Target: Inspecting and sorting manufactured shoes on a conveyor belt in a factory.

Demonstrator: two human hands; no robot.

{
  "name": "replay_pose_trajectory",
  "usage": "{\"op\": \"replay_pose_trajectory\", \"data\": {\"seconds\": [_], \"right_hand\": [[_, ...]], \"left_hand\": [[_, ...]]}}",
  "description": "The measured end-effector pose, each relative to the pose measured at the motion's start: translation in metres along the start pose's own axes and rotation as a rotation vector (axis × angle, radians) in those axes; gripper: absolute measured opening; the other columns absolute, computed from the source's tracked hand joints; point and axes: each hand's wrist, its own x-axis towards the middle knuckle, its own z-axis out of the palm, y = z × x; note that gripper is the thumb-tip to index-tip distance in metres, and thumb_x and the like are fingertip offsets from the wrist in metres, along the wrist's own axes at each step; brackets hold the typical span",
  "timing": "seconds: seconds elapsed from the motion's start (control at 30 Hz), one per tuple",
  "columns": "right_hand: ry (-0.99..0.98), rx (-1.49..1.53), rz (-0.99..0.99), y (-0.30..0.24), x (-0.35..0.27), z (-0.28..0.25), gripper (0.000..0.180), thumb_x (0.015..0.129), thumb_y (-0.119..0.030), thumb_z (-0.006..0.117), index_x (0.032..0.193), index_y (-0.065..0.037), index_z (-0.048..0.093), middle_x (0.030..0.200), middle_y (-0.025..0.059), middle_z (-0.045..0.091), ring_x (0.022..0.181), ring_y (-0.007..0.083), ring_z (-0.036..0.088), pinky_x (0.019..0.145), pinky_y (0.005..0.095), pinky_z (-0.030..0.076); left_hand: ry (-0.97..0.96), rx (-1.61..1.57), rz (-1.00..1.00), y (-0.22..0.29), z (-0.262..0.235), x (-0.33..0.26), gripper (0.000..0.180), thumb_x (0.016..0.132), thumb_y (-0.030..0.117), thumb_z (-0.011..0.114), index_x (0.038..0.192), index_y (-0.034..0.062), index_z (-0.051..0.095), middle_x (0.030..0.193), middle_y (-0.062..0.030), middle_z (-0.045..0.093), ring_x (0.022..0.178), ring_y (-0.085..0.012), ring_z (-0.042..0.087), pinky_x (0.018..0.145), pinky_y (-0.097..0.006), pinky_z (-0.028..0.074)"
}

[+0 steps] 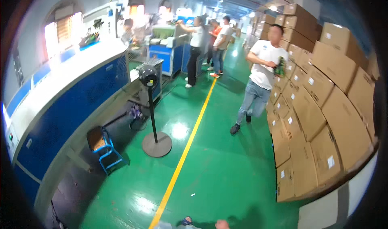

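Note:
At the lower edge a small part of my right hand shows, blurred and cut off by the frame. Its fingers cannot be made out, and I see no object in it. Green floor lies beneath it. Left of the hand the tip of a dark shoe peeks in above some grey cloth. My left hand is out of view.
A yellow line runs down the aisle. Stacked cartons line the right. A person in a white shirt walks there, holding something green. Leftward stand a pedestal fan, a blue-framed stool and a blue-and-white workbench. Several people stand by far machines.

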Motion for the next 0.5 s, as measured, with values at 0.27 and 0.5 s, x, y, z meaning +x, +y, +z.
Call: {"op": "replay_pose_trajectory", "data": {"seconds": [0.27, 0.5], "right_hand": [[-0.146, 0.84, 0.135, -0.186, 0.27, -0.119, 0.017, 0.089, -0.01, 0.055, 0.092, -0.003, 0.07, 0.079, 0.0075, 0.07, 0.073, 0.0112, 0.064, 0.063, 0.0272, 0.053], [-0.484, -0.053, 0.077, -0.191, 0.353, -0.132, 0.042, 0.082, -0.031, 0.059, 0.116, -0.007, 0.064, 0.115, 0.0232, 0.063, 0.109, 0.0387, 0.06, 0.092, 0.0433, 0.048]], "left_hand": [[-0.031, -0.065, -0.08, 0.115, -0.068, 0.137, 0.044, 0.096, 0.039, 0.047, 0.119, 0.0035, 0.06, 0.117, -0.0238, 0.061, 0.106, -0.0356, 0.058, 0.088, -0.046, 0.047], [-0.008, 0.083, 0.2, 0.248, -0.192, 0.29, 0.045, 0.096, 0.041, 0.046, 0.117, 0.0045, 0.061, 0.115, -0.0259, 0.061, 0.103, -0.0387, 0.058, 0.086, -0.046, 0.047]]}}
